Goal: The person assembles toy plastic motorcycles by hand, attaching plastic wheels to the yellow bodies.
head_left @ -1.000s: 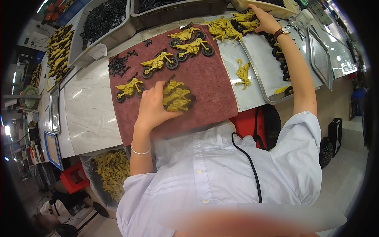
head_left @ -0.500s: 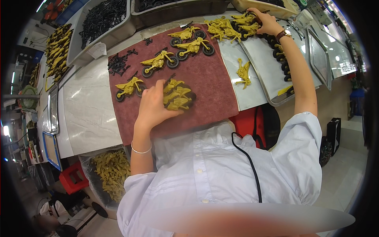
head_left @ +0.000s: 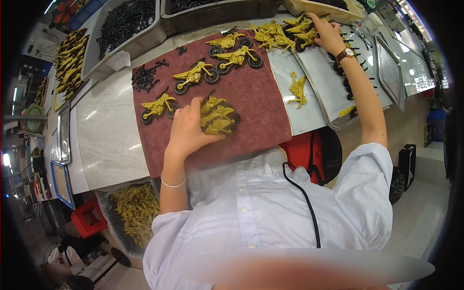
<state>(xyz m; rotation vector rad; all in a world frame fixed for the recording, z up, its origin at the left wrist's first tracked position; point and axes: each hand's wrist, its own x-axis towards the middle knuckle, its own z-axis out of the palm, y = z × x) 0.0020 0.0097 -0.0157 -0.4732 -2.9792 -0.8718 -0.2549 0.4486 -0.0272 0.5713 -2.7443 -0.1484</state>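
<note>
I see my left hand [head_left: 186, 129] bent at the wrist, fingers closed on a small stack of yellow toy motorbikes [head_left: 218, 118] at the near middle of the maroon mat [head_left: 261, 96]. My right hand [head_left: 327, 35] stretches beyond the mat's far right corner, gripping the yellow bike pile [head_left: 285, 34].

Left hand [head_left: 186, 130] on yellow toy motorbikes [head_left: 217, 117], maroon mat [head_left: 256, 101].

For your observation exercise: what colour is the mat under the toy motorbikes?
Dark red-brown mat, clearest in the head view.
</note>
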